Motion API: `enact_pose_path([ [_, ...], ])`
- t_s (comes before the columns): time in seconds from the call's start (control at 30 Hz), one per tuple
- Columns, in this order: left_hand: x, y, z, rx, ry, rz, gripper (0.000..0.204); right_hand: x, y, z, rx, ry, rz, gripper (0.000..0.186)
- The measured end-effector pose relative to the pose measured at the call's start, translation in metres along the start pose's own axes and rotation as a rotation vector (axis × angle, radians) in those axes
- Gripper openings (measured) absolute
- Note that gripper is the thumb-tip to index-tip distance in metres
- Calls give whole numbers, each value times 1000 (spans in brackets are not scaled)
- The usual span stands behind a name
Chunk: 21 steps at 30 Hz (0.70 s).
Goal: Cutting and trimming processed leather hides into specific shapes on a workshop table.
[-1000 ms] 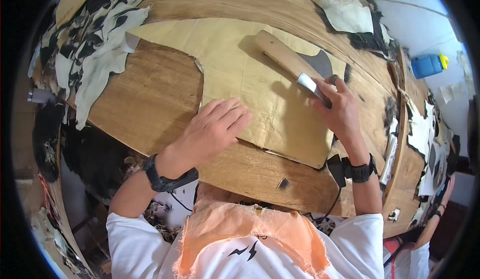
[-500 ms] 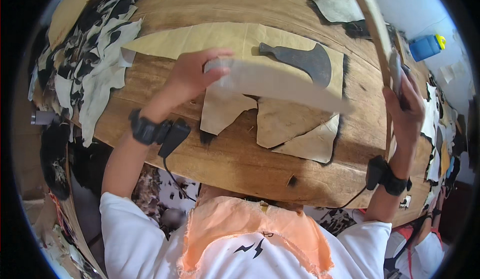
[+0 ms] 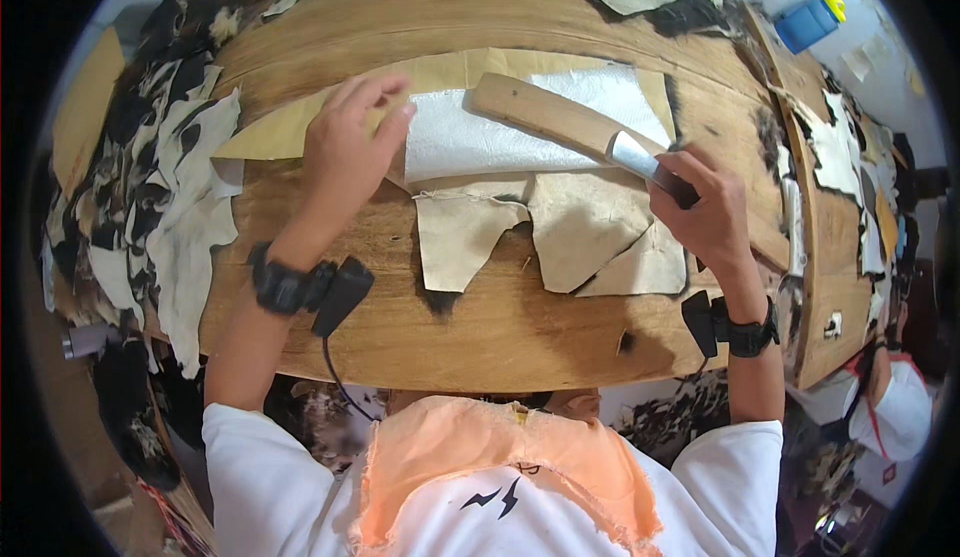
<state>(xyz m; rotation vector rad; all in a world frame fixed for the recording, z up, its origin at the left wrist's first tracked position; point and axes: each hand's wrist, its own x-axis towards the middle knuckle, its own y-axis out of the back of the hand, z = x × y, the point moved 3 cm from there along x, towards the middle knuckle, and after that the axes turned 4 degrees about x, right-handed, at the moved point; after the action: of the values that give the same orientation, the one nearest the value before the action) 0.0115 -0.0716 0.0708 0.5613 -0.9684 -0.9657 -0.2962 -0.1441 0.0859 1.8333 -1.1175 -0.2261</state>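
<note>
Clasped round the dark end of a knife (image 3: 632, 151), the right hand (image 3: 708, 205) is above the right part of the worktop, with the bright metal of the blade showing ahead of the fingers, toward the upper left. Just beneath the blade lies a long wooden bar (image 3: 545, 114), set slantwise, its upper left end resting over a crinkled white sheet (image 3: 470, 139) and its lower right end showing beyond the wrist. Whether the right hand also bears on the bar, I cannot tell.

Near the left edge of the white sheet, the left hand (image 3: 352, 137) is empty, its fingers apart and the thumb raised; contact with the surface below is unclear. A yellow sheet (image 3: 268, 135) extends to the left beneath that hand and shows as a band along the far side of the white one.

Nearer the person, pale pieces of hide (image 3: 590, 229) emerge from the near side of the white sheet, with dark fur at some edges. All of this lies on a wooden table (image 3: 390, 332). Black-and-white hide scraps (image 3: 170, 217) heap up at the left, while a blue bottle (image 3: 806, 25) with a yellow cap stands out at the upper right. Another person (image 3: 893, 407) is at the lower right.
</note>
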Motion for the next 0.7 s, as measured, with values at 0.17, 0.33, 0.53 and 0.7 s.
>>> enact_pose_path([
  [0.17,-25,21,46,-428,-61,-584,43,6,-16,-84,60,267,67,14],
  [0.33,-50,16,52,-558,-287,-590,54,3,-58,-142,305,253,-20,24],
  [0.53,-62,10,29,-797,-350,-834,27,-14,-81,-157,377,238,28,37],
  [0.7,-57,-11,6,-710,-338,-931,13,-55,-108,-131,199,15,-15,34],
])
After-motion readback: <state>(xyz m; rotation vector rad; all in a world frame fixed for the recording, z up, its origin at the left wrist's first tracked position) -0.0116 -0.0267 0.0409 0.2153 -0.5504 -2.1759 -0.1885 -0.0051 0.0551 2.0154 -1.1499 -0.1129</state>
